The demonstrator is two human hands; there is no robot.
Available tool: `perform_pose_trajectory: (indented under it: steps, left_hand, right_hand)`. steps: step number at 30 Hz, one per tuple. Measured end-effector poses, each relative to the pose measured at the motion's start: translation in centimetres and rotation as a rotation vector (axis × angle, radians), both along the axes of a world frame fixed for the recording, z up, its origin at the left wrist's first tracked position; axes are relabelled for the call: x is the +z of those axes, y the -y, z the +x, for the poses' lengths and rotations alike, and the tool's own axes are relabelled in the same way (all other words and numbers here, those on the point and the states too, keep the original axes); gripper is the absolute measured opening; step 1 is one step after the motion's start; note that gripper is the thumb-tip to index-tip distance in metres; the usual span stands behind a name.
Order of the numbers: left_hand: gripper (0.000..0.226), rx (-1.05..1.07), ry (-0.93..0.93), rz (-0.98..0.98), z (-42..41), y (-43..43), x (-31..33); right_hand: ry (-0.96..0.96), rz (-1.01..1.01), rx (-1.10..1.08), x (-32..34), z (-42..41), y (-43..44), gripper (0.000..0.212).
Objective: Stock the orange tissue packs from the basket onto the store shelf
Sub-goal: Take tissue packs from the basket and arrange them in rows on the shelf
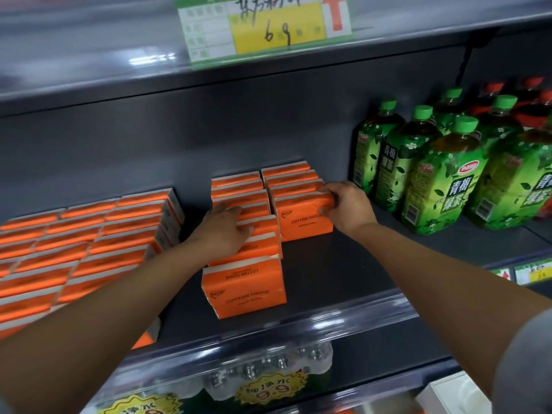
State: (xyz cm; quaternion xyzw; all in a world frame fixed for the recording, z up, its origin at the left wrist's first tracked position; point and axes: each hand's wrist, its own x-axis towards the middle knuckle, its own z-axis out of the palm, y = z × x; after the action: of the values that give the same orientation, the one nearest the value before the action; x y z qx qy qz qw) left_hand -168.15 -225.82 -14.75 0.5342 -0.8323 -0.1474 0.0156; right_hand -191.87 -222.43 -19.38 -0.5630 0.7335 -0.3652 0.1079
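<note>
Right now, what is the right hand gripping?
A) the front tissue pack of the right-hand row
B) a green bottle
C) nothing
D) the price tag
A: the right hand curls over the top right corner of the front tissue pack in that row, and the green bottles stand untouched beside it.

The left forearm (104, 309) and right forearm (448, 270) are bare; a grey sleeve (527, 364) caps the right.
</note>
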Motion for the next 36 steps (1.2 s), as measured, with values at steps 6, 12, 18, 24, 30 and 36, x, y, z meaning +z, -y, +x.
perform_pose_trajectory:
  steps: [6, 12, 18, 24, 30, 36]
  left_hand:
    - [0.054, 0.003, -0.021, 0.020, -0.1, -0.1, 0.0]
    - [0.055, 0.006, -0.048, -0.015, 0.2, 0.1, -0.2]
    - [0.032, 0.068, -0.091, -0.155, 0.9, 0.2, -0.5]
    - [0.012, 0.060, -0.084, -0.209, 2.0, 0.5, -0.6]
    - [0.011, 0.068, -0.078, -0.204, 2.3, 0.5, -0.5]
    - [0.015, 0.105, -0.027, -0.192, 2.1, 0.2, 0.0]
  right_hand:
    - [0.002, 0.000, -0.001, -0.1, 0.1, 0.1, 0.048]
    - [-0.002, 0.000, 0.001, -0.1, 0.1, 0.0, 0.047]
    - [-0.013, 0.000, -0.004, -0.1, 0.2, 0.0, 0.048]
    - [-0.025, 0.001, -0.011, -0.2, 0.3, 0.1, 0.048]
    - [-0.033, 0.001, -0.016, -0.2, 0.4, 0.0, 0.048]
    - [-0.076, 0.024, -0.028, 0.3, 1.0, -0.5, 0.049]
